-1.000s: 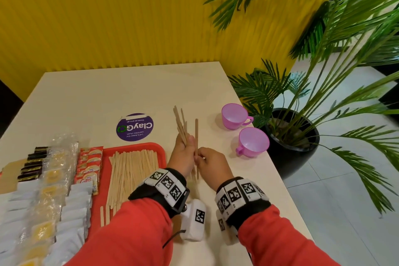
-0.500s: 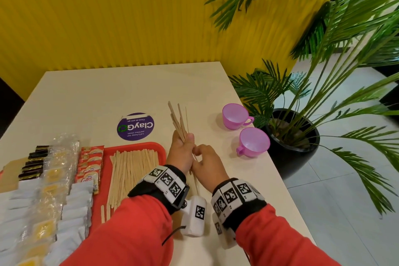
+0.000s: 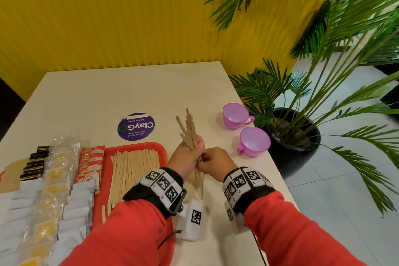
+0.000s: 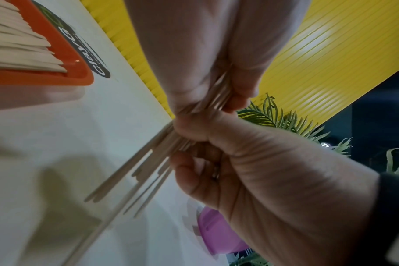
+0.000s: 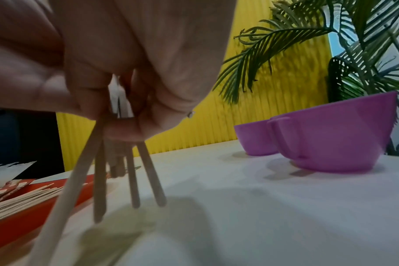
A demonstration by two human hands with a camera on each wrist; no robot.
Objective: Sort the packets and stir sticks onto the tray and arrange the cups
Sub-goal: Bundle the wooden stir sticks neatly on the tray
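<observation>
Landmark: red tray (image 3: 160,147), near the front left of the cream table (image 3: 133,90).

On the tray's left part, well left of everything else: dark sachets (image 3: 35,163), clear packets with yellow contents (image 3: 54,176), white packets (image 3: 78,198), red-and-white creamer packets (image 3: 90,165), all laid in columns. Exact overlap between columns hard to tell.

On the tray's right part: a flat row of wooden stir sticks (image 3: 131,168), lying lengthwise, side by side, touching.

Just behind the tray's far edge: a round purple sticker (image 3: 136,126) flat on the table.

Just right of the tray's right rim: left hand (image 3: 186,157), fingers and thumb curled round a loose bundle of stir sticks (image 3: 189,128), upper ends fanned and tilted away over the table, lower ends sticking out below the fist. From the left wrist view, the same bundle (image 4: 148,162) splayed unevenly under the hand, off the tray.

Touching that hand on its right: right hand (image 3: 212,161), fingers bent in, pinching the lower part of the same bundle; from the right wrist view, sticks (image 5: 132,171) hanging from the fingertips above the tabletop.

Further right of the tray, near the table's right edge: two purple cups (image 3: 235,115) and (image 3: 254,141), upright, close together, whether touching not clear, well apart from the hands.

Beyond the table's right edge: a potted palm (image 3: 291,140) on the floor.
</observation>
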